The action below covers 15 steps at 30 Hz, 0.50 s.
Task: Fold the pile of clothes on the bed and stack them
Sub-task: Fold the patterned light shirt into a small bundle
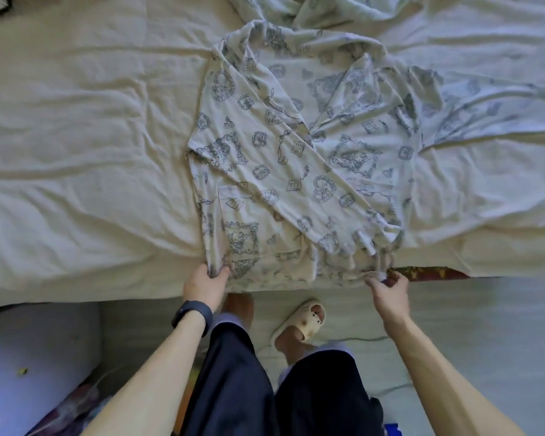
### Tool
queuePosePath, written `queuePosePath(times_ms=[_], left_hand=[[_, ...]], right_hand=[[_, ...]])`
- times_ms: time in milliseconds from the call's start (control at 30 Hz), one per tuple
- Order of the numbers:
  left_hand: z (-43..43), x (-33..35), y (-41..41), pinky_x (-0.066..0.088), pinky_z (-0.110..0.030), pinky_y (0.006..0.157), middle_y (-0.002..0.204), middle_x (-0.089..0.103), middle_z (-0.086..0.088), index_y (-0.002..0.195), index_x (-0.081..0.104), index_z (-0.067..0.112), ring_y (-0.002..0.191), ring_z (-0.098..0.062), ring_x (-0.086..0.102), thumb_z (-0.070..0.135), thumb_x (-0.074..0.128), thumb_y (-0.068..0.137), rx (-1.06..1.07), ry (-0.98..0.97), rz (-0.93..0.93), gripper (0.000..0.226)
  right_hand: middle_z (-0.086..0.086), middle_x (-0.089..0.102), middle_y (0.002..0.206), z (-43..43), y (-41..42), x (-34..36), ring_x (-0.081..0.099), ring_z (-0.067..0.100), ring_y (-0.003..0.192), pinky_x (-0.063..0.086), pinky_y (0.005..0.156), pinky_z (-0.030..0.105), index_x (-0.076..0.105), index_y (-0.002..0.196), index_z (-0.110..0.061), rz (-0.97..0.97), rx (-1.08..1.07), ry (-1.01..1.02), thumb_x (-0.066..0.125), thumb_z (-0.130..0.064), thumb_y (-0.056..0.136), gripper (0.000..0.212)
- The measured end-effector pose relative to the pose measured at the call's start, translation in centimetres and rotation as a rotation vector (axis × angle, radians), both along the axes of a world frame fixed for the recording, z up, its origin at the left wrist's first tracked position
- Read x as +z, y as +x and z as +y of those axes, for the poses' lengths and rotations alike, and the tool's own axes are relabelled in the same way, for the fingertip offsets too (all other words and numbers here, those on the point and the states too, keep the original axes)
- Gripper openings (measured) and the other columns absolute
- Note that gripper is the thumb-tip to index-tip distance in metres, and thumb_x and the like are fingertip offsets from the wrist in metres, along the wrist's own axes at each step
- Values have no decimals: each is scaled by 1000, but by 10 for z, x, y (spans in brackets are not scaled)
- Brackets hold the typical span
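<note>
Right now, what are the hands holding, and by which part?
Both hold the shirt by its near hem: the left hand grips the left corner, the right hand pinches the right corner.

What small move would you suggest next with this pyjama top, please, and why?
Probably fold the hem away over the body: the left hand and right hand each pinch a corner of the printed pyjama top, one sleeve already folded across.

Soft, even daylight falls on the bed (76, 121), cooler and brighter toward its far right, warmer and duller at its left. Its creases cast faint shadows. The floor (485, 325) below its near edge lies in deeper shade. The wide lens bows that edge, and fine detail smears toward the corners.
</note>
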<state>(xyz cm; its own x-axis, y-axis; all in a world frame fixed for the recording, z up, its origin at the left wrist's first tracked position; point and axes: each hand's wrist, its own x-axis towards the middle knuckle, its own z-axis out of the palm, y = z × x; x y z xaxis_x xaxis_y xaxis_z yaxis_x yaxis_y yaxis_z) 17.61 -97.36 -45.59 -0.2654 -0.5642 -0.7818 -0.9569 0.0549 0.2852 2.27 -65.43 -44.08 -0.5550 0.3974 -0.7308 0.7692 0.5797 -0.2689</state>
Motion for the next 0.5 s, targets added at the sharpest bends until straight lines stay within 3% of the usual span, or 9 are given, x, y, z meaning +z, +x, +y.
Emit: queuePosePath(times_ms=[100,200,267,400,500], left_hand=[[9,-5,13,40,-31,74,90,56,6,100,50,20,86,-23,54,44,61,96,16,-38,-6,27],[5,-8,18,43,-35,71,87,62,0,97,59,15,85,-29,59,41,62,96,-25,-87,33,27],[1,-5,25,41,-34,71,88,63,-3,96,60,15,83,-28,57,38,62,96,-8,-181,53,23],[0,2,39,43,-34,74,96,66,-8,106,64,14,85,-30,58,35,59,98,49,-317,42,23],[13,0,32,45,-37,83,112,67,-14,116,60,10,103,-37,61,36,60,97,99,-279,-22,31]], right_hand=[[5,59,120,19,-6,-15,57,25,112,46,98,39,51,136,-9,42,43,-51,75,-47,88,65],[9,68,111,36,-16,-27,63,32,111,47,95,38,65,113,-12,133,110,-31,68,-41,94,35],[7,67,97,53,-17,-30,63,35,105,46,92,38,63,98,-14,174,161,22,61,-37,97,22],[9,70,100,81,-11,-23,67,34,101,52,97,49,59,98,-20,252,127,42,53,-39,96,21],[11,71,100,81,-5,-21,69,34,96,54,95,53,56,95,-22,240,102,-6,57,-41,95,20]])
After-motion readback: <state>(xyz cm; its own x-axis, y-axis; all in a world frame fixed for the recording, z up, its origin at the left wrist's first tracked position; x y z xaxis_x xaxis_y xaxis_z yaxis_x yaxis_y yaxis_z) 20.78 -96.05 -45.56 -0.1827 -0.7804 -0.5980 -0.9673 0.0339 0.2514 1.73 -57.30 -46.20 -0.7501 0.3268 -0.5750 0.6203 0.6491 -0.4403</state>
